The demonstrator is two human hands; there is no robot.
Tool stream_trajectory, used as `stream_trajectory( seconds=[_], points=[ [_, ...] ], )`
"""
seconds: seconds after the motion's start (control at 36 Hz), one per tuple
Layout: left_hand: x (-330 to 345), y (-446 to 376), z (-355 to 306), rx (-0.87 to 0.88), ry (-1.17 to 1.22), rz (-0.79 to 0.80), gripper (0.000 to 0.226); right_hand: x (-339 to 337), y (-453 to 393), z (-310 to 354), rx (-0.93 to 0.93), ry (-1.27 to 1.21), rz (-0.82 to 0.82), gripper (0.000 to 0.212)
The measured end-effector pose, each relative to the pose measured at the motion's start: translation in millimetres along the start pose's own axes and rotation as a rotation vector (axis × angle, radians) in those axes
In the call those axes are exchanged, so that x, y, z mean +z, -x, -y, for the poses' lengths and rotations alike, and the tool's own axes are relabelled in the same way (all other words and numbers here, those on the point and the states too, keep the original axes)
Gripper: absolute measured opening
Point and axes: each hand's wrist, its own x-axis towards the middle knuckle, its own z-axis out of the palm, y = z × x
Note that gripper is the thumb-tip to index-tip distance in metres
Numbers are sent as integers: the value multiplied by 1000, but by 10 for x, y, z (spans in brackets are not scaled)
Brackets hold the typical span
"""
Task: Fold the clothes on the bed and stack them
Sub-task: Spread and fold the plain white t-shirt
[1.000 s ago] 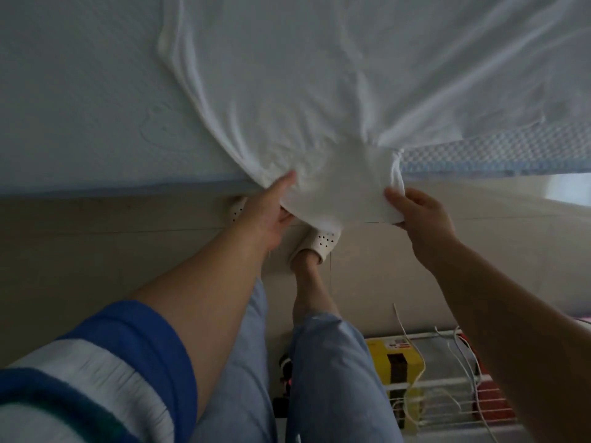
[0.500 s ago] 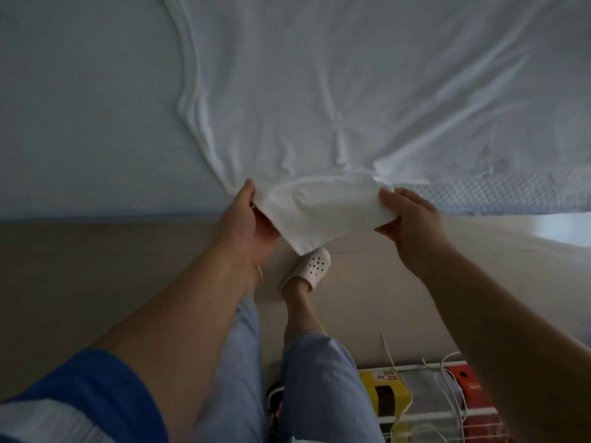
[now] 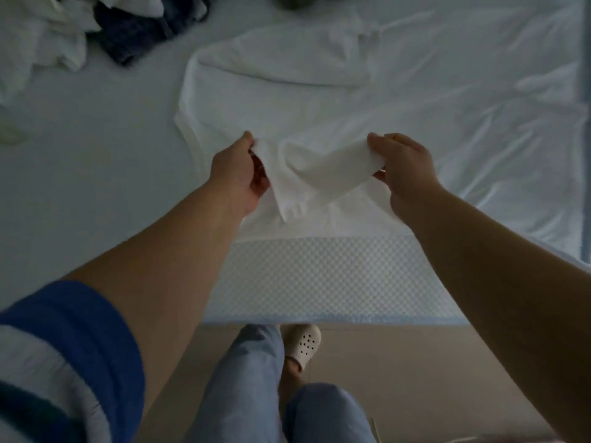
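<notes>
White garment (image 3: 319,100): lies spread on the bed (image 3: 80,193), one end lifted near the front edge. Left hand (image 3: 238,172) pinches that end on one side, right hand (image 3: 404,167) pinches the other; each grip is closed on cloth, with the fabric sagging slack between them.

Change: a second ago the same end hung off the bed edge over the floor. It is now raised above the mattress and carried inward. Judgement: the first fold is under way, with the lifted end to be laid over the body of the garment.

Count: one garment in hand. One unfolded heap at the far left corner, white clothes (image 3: 41,36) mixed with one dark blue garment (image 3: 134,33). One dark item at the top edge, partly cropped, so unidentifiable. No stack visible yet.
</notes>
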Motion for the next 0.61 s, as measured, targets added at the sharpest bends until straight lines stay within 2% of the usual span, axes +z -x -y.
stream_trajectory(
  seconds=[0.11,0.28,0.42,0.53,0.61],
  points=[
    [152,-349,-206,0,-85,19,20,190,-438,70,53,35,-24,22],
    [148,-561,-146,-68,-352,120,11,277,-750,-92,300,-70,-51,8],
    [105,-541,69,-25,-556,132,2,256,-757,-183,324,-128,-83,10],
    [96,-515,67,39,-388,28,11,143,-713,-232,319,-195,-89,5],
    [-3,-424,78,29,-245,50,9,28,-598,-367,359,-120,-55,7]
  ],
)
